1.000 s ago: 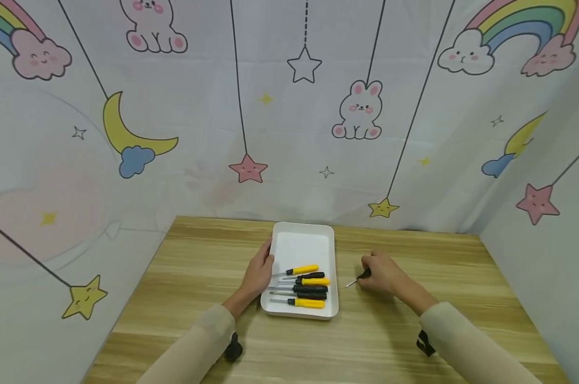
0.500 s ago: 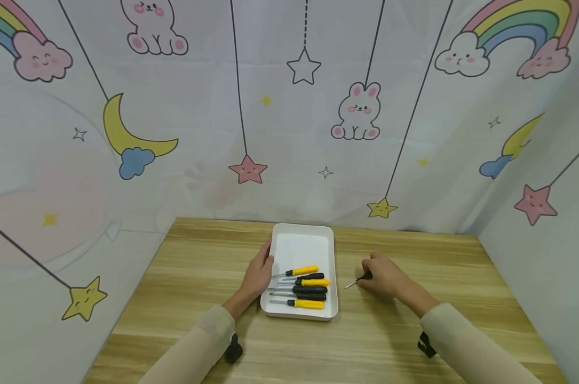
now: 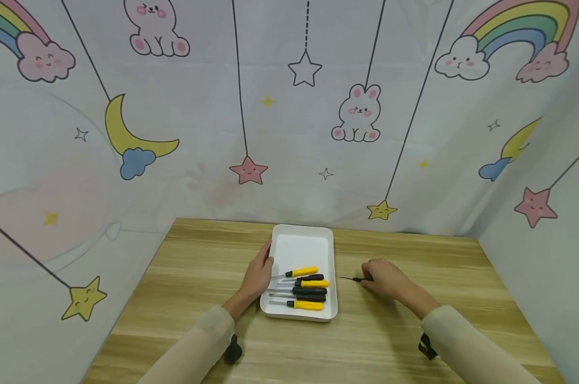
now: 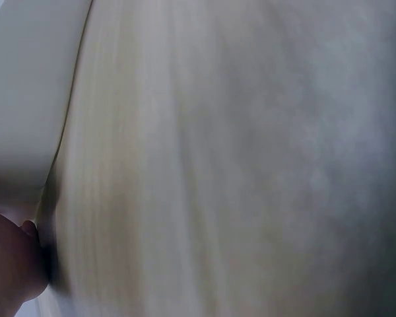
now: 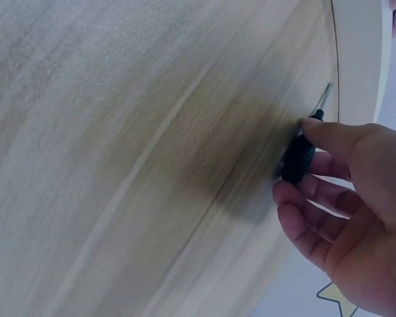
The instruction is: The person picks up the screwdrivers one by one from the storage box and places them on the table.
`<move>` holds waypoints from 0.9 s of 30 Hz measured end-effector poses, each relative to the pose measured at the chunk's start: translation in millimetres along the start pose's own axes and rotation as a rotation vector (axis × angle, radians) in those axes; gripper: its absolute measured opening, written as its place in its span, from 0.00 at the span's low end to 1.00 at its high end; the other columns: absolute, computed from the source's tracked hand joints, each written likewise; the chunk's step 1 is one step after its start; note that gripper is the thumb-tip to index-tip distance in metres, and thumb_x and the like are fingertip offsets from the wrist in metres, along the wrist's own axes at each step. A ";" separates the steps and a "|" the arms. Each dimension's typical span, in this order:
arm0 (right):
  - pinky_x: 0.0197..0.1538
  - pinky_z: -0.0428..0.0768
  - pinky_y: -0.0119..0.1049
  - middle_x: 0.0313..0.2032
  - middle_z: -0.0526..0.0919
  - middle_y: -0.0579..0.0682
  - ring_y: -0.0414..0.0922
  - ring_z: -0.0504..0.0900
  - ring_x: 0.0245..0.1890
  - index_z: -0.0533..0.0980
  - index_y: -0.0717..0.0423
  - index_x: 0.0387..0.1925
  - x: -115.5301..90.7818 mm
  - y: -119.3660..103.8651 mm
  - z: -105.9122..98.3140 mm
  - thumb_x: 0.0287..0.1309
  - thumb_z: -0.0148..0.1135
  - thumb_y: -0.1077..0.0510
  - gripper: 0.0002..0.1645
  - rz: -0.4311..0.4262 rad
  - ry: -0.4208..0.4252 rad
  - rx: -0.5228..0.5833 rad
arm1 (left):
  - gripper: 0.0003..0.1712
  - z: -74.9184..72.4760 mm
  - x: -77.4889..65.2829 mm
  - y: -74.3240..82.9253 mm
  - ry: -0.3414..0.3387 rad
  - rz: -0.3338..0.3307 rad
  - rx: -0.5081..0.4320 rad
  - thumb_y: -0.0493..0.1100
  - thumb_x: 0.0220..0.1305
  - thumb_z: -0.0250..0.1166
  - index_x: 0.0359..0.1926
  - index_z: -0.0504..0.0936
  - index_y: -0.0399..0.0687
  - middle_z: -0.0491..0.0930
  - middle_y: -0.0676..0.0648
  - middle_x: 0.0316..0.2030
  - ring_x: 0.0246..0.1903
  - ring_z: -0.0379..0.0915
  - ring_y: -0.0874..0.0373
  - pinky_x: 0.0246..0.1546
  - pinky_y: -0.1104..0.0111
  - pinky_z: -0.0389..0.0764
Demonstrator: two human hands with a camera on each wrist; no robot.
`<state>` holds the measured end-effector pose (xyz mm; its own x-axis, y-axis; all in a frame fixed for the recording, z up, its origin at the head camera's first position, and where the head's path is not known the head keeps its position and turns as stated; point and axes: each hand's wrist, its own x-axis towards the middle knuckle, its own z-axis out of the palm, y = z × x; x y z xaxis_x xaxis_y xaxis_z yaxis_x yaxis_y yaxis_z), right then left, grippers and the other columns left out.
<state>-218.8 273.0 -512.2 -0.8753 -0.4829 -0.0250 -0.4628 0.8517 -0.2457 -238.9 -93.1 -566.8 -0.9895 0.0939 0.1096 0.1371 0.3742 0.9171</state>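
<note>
In the head view a white tray (image 3: 303, 242) stands on the wooden table. Several screwdrivers with yellow or black handles lie in its near half, such as a yellow-handled screwdriver (image 3: 308, 305). My left hand (image 3: 258, 274) holds the tray by its left side, thumb at the rim and fingers along the outer wall. To the right of the tray, my right hand (image 3: 385, 278) pinches a small screwdriver (image 5: 299, 157) by its black handle between thumb and fingers. Its thin metal shaft points left towards the tray's right wall, low over the table.
The wooden table (image 3: 198, 250) runs back to a white cloth backdrop (image 3: 289, 133) printed with stars, bunnies and rainbows. A second cloth side closes off the right. Black wrist straps (image 3: 426, 346) show below both sleeves.
The screwdriver in my right hand has turned from pointing down-left to pointing almost straight left, its tip now closer to the tray. The left hand and tray have stayed in place.
</note>
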 end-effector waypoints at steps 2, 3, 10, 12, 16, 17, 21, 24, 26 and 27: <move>0.30 0.68 0.37 0.25 0.70 0.42 0.39 0.67 0.26 0.71 0.49 0.26 0.5 -0.4 -0.5 0.63 0.76 0.57 0.19 0.010 -0.016 -0.002 | 0.32 0.2 0.0 -0.7 0.000 -0.001 -0.001 0.36 0.82 0.46 0.82 0.57 0.37 0.60 0.37 0.80 0.79 0.55 0.42 0.78 0.47 0.56; 0.30 0.68 0.37 0.25 0.70 0.42 0.39 0.67 0.26 0.71 0.49 0.26 0.6 -0.9 -1.0 0.63 0.76 0.56 0.19 0.017 -0.026 -0.004 | 0.32 0.4 0.3 -0.8 0.000 -0.002 0.000 0.36 0.82 0.46 0.82 0.58 0.37 0.60 0.37 0.80 0.79 0.55 0.41 0.78 0.47 0.56; 0.32 0.74 0.42 0.32 0.75 0.44 0.43 0.72 0.30 0.76 0.51 0.37 3.7 -5.3 -12.4 0.61 0.77 0.53 0.15 0.045 -0.159 -0.064 | 0.32 0.9 1.5 -1.3 -0.004 -0.020 0.000 0.37 0.82 0.46 0.83 0.57 0.38 0.60 0.38 0.80 0.79 0.55 0.43 0.78 0.48 0.57; 0.34 0.77 0.45 0.36 0.77 0.46 0.44 0.75 0.33 0.76 0.51 0.42 5.5 -6.8 -15.5 0.59 0.78 0.54 0.17 0.044 -0.189 -0.081 | 0.32 0.8 1.2 -1.0 -0.003 -0.020 0.001 0.37 0.83 0.46 0.83 0.57 0.39 0.60 0.38 0.80 0.79 0.54 0.43 0.78 0.48 0.57; 0.38 0.81 0.47 0.40 0.79 0.46 0.46 0.78 0.37 0.78 0.50 0.45 8.4 -8.3 -16.3 0.59 0.77 0.55 0.17 0.030 -0.194 -0.091 | 0.33 0.4 0.2 -0.8 -0.009 -0.029 -0.005 0.38 0.83 0.46 0.84 0.56 0.41 0.58 0.40 0.81 0.80 0.53 0.44 0.78 0.49 0.56; 0.38 0.81 0.47 0.40 0.79 0.46 0.46 0.78 0.37 0.78 0.50 0.44 9.1 -8.3 -15.4 0.60 0.76 0.55 0.16 0.022 -0.184 -0.093 | 0.33 0.4 0.2 -1.2 -0.010 -0.031 -0.007 0.38 0.83 0.46 0.84 0.56 0.41 0.58 0.40 0.81 0.80 0.53 0.45 0.79 0.49 0.55; 0.34 0.76 0.41 0.34 0.75 0.44 0.42 0.73 0.33 0.77 0.49 0.37 11.3 -7.5 -8.2 0.62 0.75 0.55 0.12 -0.006 -0.120 -0.087 | 0.32 0.7 1.6 -4.7 -0.015 -0.019 -0.002 0.38 0.84 0.46 0.84 0.55 0.40 0.58 0.39 0.81 0.80 0.53 0.44 0.78 0.48 0.56; 0.31 0.71 0.37 0.30 0.71 0.42 0.41 0.69 0.30 0.75 0.48 0.33 13.5 -7.3 -3.2 0.62 0.75 0.56 0.13 -0.034 -0.070 -0.084 | 0.32 1.0 3.3 -7.8 -0.015 -0.008 0.004 0.38 0.84 0.45 0.83 0.55 0.40 0.58 0.39 0.81 0.79 0.54 0.44 0.78 0.49 0.57; 0.31 0.69 0.36 0.29 0.69 0.41 0.40 0.67 0.29 0.74 0.48 0.31 15.0 -8.0 -1.5 0.62 0.75 0.57 0.14 -0.045 -0.055 -0.086 | 0.32 0.9 3.7 -8.8 -0.014 -0.005 0.004 0.39 0.84 0.46 0.83 0.56 0.40 0.59 0.40 0.81 0.79 0.54 0.44 0.78 0.49 0.57; 0.31 0.68 0.36 0.29 0.69 0.41 0.40 0.67 0.29 0.74 0.49 0.31 15.7 -8.5 -1.2 0.62 0.75 0.57 0.15 -0.049 -0.051 -0.087 | 0.32 0.9 3.8 -8.8 -0.014 -0.004 0.002 0.39 0.84 0.46 0.84 0.56 0.40 0.59 0.40 0.81 0.79 0.54 0.45 0.78 0.49 0.57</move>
<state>-228.8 258.4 -509.4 -0.8442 -0.5321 -0.0649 -0.5171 0.8402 -0.1631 -243.8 -95.3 -574.8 -0.9894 0.1050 0.1006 0.1332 0.3769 0.9166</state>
